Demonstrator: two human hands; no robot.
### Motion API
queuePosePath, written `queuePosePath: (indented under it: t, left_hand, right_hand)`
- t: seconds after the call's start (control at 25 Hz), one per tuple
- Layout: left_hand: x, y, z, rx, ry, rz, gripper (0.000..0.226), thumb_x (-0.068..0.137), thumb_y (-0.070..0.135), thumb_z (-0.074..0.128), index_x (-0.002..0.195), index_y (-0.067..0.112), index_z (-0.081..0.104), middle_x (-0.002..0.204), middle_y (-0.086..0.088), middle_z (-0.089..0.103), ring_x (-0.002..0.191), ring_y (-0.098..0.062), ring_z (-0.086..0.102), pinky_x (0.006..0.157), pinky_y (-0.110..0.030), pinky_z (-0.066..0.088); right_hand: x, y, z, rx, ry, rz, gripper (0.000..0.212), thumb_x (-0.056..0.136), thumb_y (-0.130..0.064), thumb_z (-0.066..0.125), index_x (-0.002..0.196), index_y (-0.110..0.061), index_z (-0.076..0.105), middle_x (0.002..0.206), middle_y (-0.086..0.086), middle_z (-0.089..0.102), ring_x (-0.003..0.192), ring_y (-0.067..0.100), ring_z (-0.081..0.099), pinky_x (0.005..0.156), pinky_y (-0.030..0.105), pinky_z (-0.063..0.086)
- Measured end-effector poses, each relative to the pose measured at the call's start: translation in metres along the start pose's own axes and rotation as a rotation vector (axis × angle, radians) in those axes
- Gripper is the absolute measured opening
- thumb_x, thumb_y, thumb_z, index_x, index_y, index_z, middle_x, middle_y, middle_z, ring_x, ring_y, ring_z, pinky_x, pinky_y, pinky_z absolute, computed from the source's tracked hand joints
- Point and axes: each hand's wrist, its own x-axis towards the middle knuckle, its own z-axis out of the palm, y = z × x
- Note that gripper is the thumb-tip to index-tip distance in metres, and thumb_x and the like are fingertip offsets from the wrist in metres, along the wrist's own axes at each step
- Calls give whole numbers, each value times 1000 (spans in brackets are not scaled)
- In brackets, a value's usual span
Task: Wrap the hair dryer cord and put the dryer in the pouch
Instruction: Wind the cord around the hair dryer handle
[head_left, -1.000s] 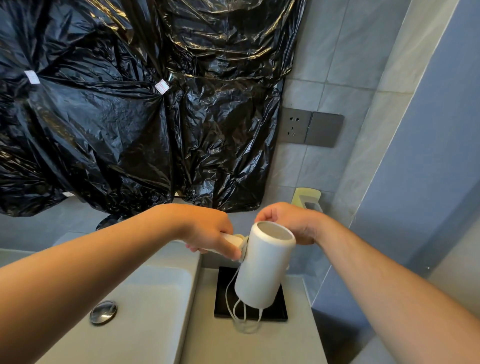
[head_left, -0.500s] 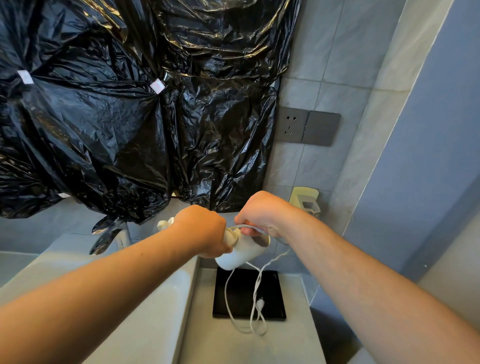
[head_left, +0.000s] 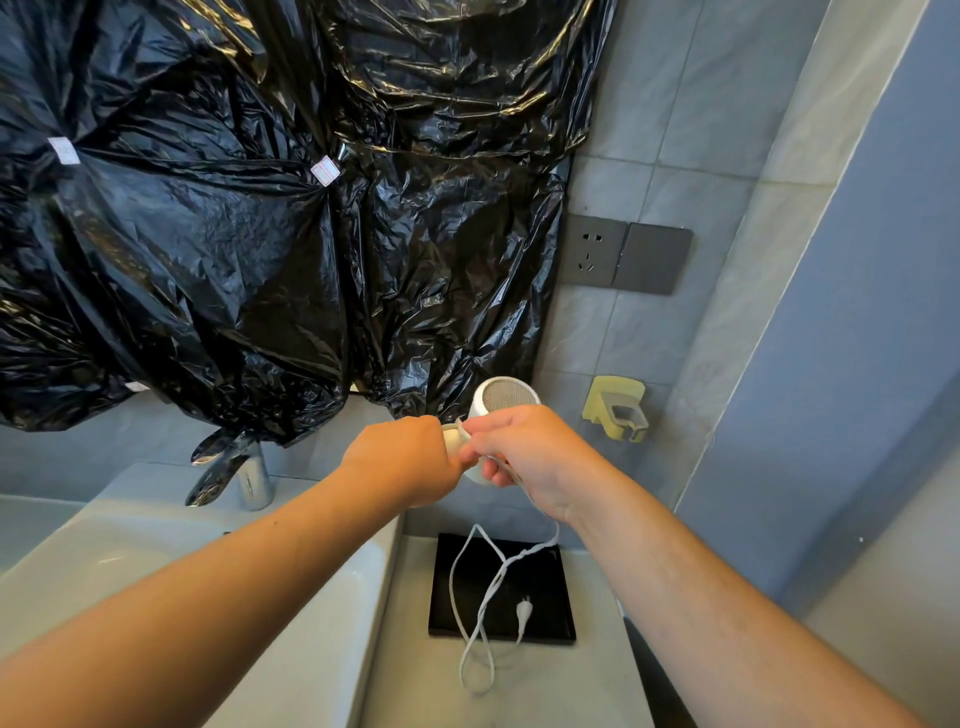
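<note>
A white hair dryer (head_left: 503, 401) is held up above the counter, its mesh end facing me. My left hand (head_left: 402, 461) is closed around its handle, which the hand mostly hides. Close beside it, my right hand (head_left: 535, 457) pinches the white cord at the handle. The rest of the cord (head_left: 480, 587) hangs down in loose loops to the counter, and its plug (head_left: 523, 609) lies over a flat black square item (head_left: 545, 592). I cannot tell whether that item is the pouch.
A white sink basin (head_left: 171, 587) with a chrome faucet (head_left: 252, 475) is at the left. Black plastic sheeting (head_left: 260, 208) covers the wall. A grey socket plate (head_left: 626, 254) and a yellowish wall holder (head_left: 615, 408) are on the tiled wall at right.
The dryer has been turned from barrel-down to mesh end facing me and lifted higher. My right hand went from the barrel to the cord at the handle. The hanging cord has spread out, plug now showing.
</note>
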Motion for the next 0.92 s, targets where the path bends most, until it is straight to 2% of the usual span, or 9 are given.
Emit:
queuePosePath:
  t: [0.08,0.2,0.28,0.44,0.56,0.64,0.68,0.8,0.92]
  left_hand:
    - [3,-4,-6,-149,-61,-43,53,87,69,38,88,17,49,93,-6,65,75,-25,56,64,-33,40]
    - [5,-14,-17,-593,-229,-97,57,85,69,49,78,13,54,70,-5,61,57,-19,56,53,-28,44]
    - [1,-15,-22,-938,-378,-160,48,91,56,53,87,9,57,72,-9,59,55,-19,52,53,-28,44]
    - [-5,-11,-23,-1298,-537,-287,38,91,38,44,92,3,58,70,-13,58,55,-24,52,58,-31,43]
    - [-8,-5,-25,-1389,-534,-257,42,91,45,43,89,5,55,66,-14,56,51,-25,52,53,-29,43]
    - [-11,0,-27,-1411,-546,-252,45,92,50,45,89,6,53,65,-13,56,51,-24,52,52,-28,43]
    - [-11,1,-27,-1425,-552,-259,47,94,51,45,89,6,53,65,-12,56,51,-23,52,52,-28,43]
    - [-13,7,-20,-1487,-567,-281,52,96,55,43,91,5,55,64,-11,57,50,-22,53,51,-29,44]
    - [-14,14,-14,-1581,-590,-300,50,96,54,42,90,6,54,63,-12,56,48,-24,53,49,-28,45]
  right_hand:
    - [-3,8,-9,-31,-78,-82,20,88,-6,60,100,-17,71,81,7,70,53,10,46,52,22,41]
    - [-3,18,-18,-39,-69,-125,23,91,-5,56,101,-15,73,73,-1,68,50,7,40,49,19,36]
    - [-4,22,-18,1,-60,-130,23,93,-3,54,105,-13,71,68,-2,66,46,5,38,44,16,33]
    - [-6,26,-14,5,-49,-191,21,94,-4,53,100,-15,70,70,6,63,43,4,37,44,16,32]
    - [-3,30,-18,-42,21,-217,19,91,-12,57,82,-11,74,73,18,55,49,11,34,48,23,30]
    - [-4,32,-23,-33,60,-229,20,90,-14,58,78,-6,73,69,16,50,50,12,32,49,25,27]
    - [-4,32,-25,-29,80,-237,21,90,-14,59,77,-6,73,65,12,51,49,11,33,50,24,27]
    - [-7,32,-26,-122,168,-262,24,91,-17,60,74,-9,75,47,-18,57,46,-2,47,55,17,32]
    - [-6,36,-25,-135,264,-273,24,90,-18,63,72,-8,75,45,-22,58,50,-10,51,59,17,35]
